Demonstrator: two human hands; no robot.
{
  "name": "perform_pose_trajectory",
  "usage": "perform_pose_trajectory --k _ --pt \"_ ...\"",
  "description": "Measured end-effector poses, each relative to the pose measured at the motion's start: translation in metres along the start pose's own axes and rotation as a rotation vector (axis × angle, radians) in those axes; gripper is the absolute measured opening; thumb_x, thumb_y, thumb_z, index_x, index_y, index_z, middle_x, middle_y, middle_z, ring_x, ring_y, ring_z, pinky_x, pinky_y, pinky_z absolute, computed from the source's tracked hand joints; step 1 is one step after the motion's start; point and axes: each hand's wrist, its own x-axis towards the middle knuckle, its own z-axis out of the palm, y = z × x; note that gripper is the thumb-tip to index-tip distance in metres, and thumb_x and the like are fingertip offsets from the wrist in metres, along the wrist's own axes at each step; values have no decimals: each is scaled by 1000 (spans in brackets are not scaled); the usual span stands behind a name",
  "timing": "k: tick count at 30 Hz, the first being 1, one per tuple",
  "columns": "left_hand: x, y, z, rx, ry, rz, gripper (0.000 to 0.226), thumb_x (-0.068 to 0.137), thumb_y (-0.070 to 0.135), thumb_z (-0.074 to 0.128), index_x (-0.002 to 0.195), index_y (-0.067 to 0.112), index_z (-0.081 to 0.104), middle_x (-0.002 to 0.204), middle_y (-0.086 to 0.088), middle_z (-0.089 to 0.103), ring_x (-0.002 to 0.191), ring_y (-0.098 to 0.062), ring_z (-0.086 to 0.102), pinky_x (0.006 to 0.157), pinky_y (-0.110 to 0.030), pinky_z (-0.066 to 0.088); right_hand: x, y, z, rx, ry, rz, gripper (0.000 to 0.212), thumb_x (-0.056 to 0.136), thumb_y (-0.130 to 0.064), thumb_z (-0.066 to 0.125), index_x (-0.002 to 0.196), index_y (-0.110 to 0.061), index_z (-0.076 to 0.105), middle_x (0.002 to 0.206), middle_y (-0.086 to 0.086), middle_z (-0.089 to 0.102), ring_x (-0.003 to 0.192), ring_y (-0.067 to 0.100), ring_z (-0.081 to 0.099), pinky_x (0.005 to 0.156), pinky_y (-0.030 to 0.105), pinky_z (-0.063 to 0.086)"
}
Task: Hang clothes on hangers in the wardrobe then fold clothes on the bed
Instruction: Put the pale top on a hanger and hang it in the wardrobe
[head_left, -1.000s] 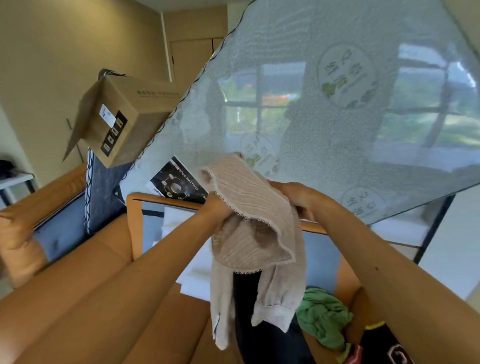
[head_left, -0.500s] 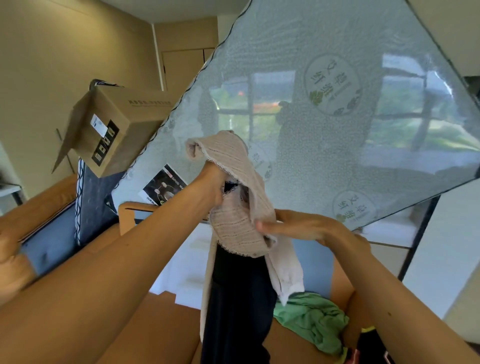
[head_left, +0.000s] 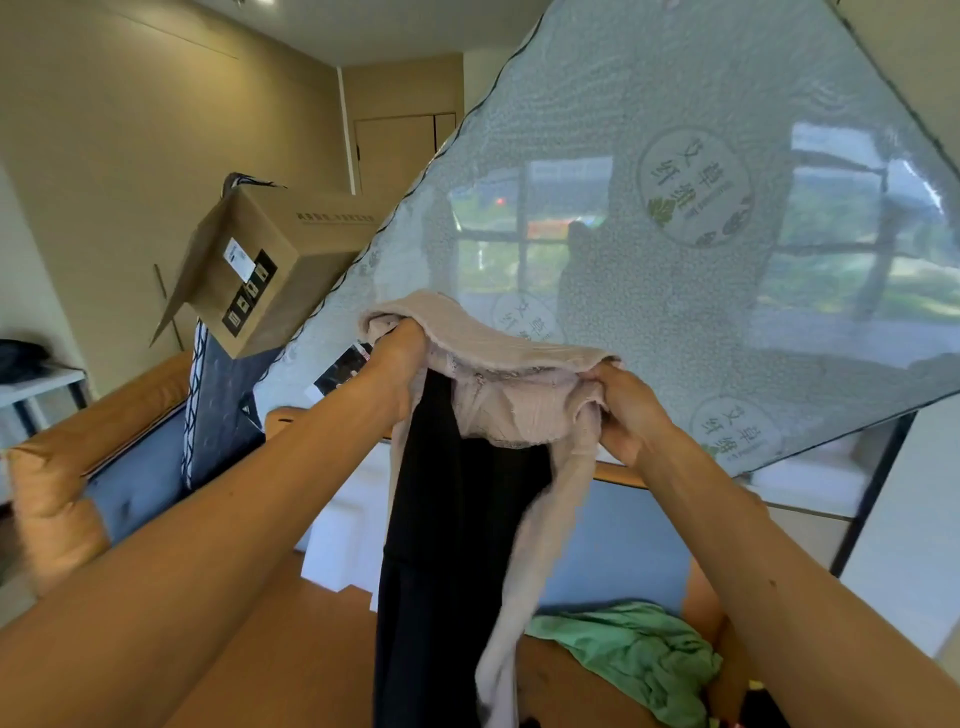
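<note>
At mid-frame I see both hands raised, stretching a beige knit top (head_left: 498, 358) between them. The left hand (head_left: 400, 353) is curled round its left end, and the right hand (head_left: 623, 410) pinches its right end. A black garment (head_left: 452, 519) hangs straight down from under the top. Behind, a plastic-wrapped mattress (head_left: 675, 312) leans across the upper right, stamped with round badges of Chinese characters I cannot read. At upper left, a cardboard box (head_left: 291, 244) carries a white label and black squares, its print too small to read. A green cloth (head_left: 639, 654) lies at lower right on the orange wooden bed frame (head_left: 322, 665).
</note>
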Motion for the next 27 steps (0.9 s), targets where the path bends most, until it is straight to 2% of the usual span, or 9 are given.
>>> perform_pose_trajectory --k 2,7,11,15,17,19,21,23,27 --pt "-1 -3 -9 34 0 1 26 103 38 46 117 21 62 102 2 67 88 -13 62 68 -27 50 3 -2 7 15 32 -3 23 97 -4 50 108 -6 70 103 13 72 90 21 70 78 32 59" --pt "2 -8 -33 45 -10 43 33 100 37 50 126 20 62 121 -1 69 108 -19 65 99 -37 52 4 -11 36 -37 4 -9 25 99 -18 55 112 -4 71 106 15 75 96 27 72 88 40 59" --pt "7 -17 -53 19 -41 71 18 103 23 51 111 19 67 102 0 72 89 -15 69 62 -26 57 -5 -9 53 -203 -47 -105 11 89 -5 65 99 -3 71 90 14 75 79 24 73 67 32 61" --pt "12 -33 -72 25 -39 37 16 101 22 54 95 20 69 95 -1 73 83 -18 70 64 -26 56 -7 2 57 -333 71 -133 18 93 -9 57 99 -3 72 94 13 75 84 25 72 71 33 60" --pt "11 -41 -80 8 -21 -8 19 101 24 53 90 20 68 90 0 74 73 -13 70 56 -21 54 -4 9 56 -327 108 -76 21 94 -20 59 101 -7 74 98 13 76 87 25 73 75 33 60" --pt "7 -47 -88 8 -34 -24 25 103 22 50 80 19 62 72 1 75 50 -4 66 48 -21 53 1 21 57 -329 105 8 25 92 -30 64 102 -9 75 101 16 76 94 30 73 86 40 60" --pt "-15 -45 -88 -36 1 -39 33 105 21 46 72 16 48 39 9 60 32 1 54 51 -24 49 8 36 55 -320 79 97 32 90 -36 68 106 -10 75 102 15 76 98 32 72 93 48 56" --pt "-21 -48 -90 -59 15 -66 33 105 26 44 73 18 43 43 2 60 43 -3 57 53 -24 45 14 55 54 -320 77 178 36 90 -42 67 109 -12 75 101 14 77 97 31 73 92 49 56" --pt "21 -87 -108 -64 -18 -211 32 97 49 51 85 21 62 87 -6 68 82 -19 64 70 -32 51 24 93 47 -323 60 335 43 89 -51 65 108 -15 76 103 13 77 98 30 72 92 48 56"
